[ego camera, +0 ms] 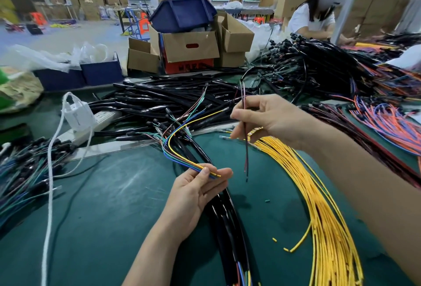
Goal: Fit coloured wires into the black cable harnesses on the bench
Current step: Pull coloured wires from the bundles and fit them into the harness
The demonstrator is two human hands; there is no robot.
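Note:
My left hand (196, 192) pinches the ends of a small bundle of coloured wires (175, 149), yellow, blue, green and brown, between thumb and fingers. The bundle arcs up and back toward the pile of black harness tubes (159, 103). My right hand (266, 117), raised above the bench, pinches a thin dark red-and-black wire pair (246, 156) that hangs straight down from it. Black harnesses (227, 224) run under my left hand toward the front edge. A sheaf of yellow wires (319, 206) lies to the right on the green bench (102, 206).
A white power strip with charger (79, 115) and its white cable sit at left. Dark connector wires (25, 172) lie at far left, orange and purple wires (391, 121) at right. Cardboard boxes (189, 46) and a blue bin stand behind. A person (314, 17) works at the back right.

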